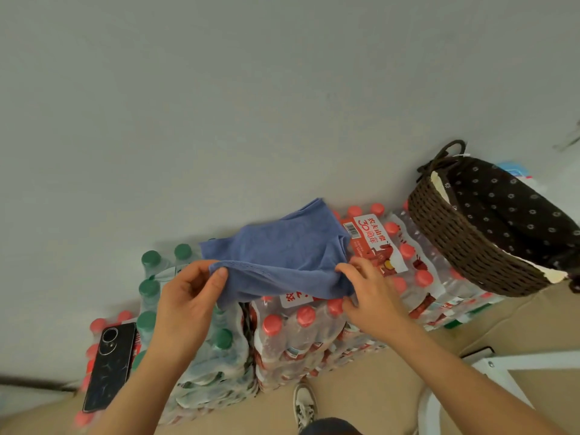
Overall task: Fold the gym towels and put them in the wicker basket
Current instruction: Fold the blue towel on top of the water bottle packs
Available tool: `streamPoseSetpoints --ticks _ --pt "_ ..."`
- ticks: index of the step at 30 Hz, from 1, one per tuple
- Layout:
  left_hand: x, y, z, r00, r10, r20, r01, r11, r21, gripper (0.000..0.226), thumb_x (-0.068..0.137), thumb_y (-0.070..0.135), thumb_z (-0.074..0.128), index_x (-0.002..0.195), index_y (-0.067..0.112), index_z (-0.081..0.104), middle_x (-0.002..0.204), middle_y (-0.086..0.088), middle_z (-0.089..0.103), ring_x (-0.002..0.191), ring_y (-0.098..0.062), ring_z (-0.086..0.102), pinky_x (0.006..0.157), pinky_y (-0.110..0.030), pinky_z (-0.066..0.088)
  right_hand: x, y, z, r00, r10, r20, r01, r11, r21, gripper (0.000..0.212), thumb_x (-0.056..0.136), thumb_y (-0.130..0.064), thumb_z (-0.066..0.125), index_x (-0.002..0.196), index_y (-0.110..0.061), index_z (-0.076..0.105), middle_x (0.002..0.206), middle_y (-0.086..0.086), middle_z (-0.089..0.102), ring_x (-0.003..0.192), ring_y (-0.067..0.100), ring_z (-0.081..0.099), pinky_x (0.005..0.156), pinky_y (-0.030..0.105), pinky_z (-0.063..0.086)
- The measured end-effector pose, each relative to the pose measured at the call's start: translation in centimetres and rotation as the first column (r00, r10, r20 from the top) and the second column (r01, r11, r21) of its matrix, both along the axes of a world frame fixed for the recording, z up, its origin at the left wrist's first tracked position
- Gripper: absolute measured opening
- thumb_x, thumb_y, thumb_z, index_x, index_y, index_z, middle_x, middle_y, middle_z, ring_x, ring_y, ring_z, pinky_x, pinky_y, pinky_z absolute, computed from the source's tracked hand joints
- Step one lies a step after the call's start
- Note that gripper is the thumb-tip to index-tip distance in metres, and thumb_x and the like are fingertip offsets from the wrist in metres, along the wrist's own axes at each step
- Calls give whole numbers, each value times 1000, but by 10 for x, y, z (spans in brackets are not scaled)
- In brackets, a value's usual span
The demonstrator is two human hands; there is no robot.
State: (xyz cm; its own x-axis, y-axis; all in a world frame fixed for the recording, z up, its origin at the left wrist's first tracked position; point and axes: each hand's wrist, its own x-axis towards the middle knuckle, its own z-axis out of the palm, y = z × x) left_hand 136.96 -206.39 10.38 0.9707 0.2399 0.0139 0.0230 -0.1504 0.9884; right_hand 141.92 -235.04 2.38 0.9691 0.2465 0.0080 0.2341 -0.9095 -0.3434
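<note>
the far part of the blue towel [282, 255] lies bunched, so its layers cannot be counted, and its underside is hidden. the left hand [185, 306] pinches the towel's near left corner, thumb on top and the other fingers curled out of sight beneath the cloth. the right hand [370, 296] grips the near right corner with fingers curled into the fabric; its fingertips are partly covered. the towel rests on top of the shrink-wrapped packs of bottled water [314, 334], around the middle of the stack and hanging slightly over its near edge.

the wicker basket [464, 246] sits on the right end of the stack, well apart from the towel. its right side is cut off by the picture's edge, and a dark dotted lining [518, 208] covers its inside. a black phone [110, 365] lies face down at the stack's left end, near the left forearm. green-capped bottles [150, 288] stand under the left hand and red-capped bottles [408, 251] between towel and basket. a white frame [502, 365] is cut off at the lower right.

one towel, one basket, one phone, one shoe [304, 403], two hands; the blurred wrapping makes the packs hard to count.
</note>
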Motion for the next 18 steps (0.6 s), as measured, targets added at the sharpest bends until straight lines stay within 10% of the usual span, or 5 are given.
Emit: streamPoseSetpoints --ticks 6,18 --pt "11 0 -11 991 105 -81 -116 982 -149 14 95 14 54 95 10 68 77 5 71 70 -5 65 59 -13 51 10 1 2 980 -112 -163 163 923 347 35 78 1 62 105 -21 61 111 -1 53 81 10 59 78 30 54" --pt "14 1 -15 990 106 -97 -126 966 -227 15 95 15 51 94 10 66 84 -1 72 80 -15 67 67 -22 57 39 15 6 896 -372 -241 436 840 324 29 83 -15 61 60 -18 44 68 2 50 62 19 49 53 27 36"
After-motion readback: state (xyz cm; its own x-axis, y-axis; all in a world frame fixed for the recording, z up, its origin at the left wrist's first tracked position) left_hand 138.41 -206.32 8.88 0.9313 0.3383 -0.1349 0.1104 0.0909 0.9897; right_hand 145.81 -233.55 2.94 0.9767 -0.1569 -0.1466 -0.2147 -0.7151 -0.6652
